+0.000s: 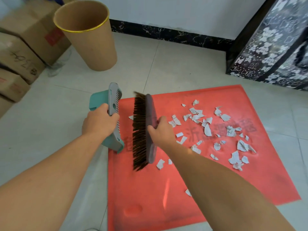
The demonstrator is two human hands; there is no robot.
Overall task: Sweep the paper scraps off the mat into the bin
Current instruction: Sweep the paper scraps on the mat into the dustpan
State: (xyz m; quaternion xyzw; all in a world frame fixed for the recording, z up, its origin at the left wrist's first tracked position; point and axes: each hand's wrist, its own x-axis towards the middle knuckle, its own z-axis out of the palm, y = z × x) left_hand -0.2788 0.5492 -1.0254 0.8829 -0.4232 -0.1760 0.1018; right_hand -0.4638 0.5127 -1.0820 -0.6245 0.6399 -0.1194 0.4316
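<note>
While left hand (100, 121) grips dustpan (97, 100) at left edge of mat (150, 189), right hand (160, 130) grips brush (140, 130) above mat; paper scraps (207, 130) on mat.

Views: one only, worn on the person's head.
Looks: forward and down at the floor (50, 122), from above.
Near: both bare arms come in from the bottom edge; the left hand (100, 121), gripping the dustpan (97, 100), and the right hand (160, 130), gripping the brush (140, 130), sit close, in the middle.
Lower middle: the red mat (150, 189) fills it, seen at a slant.
Far: the bin (93, 47) stands top left, with the wall (183, 12) along the top.
Sides: cardboard boxes (20, 52) at far left, a black patterned bag (270, 47) at far right.
Lens: wide, so things near the edges look tipped.
</note>
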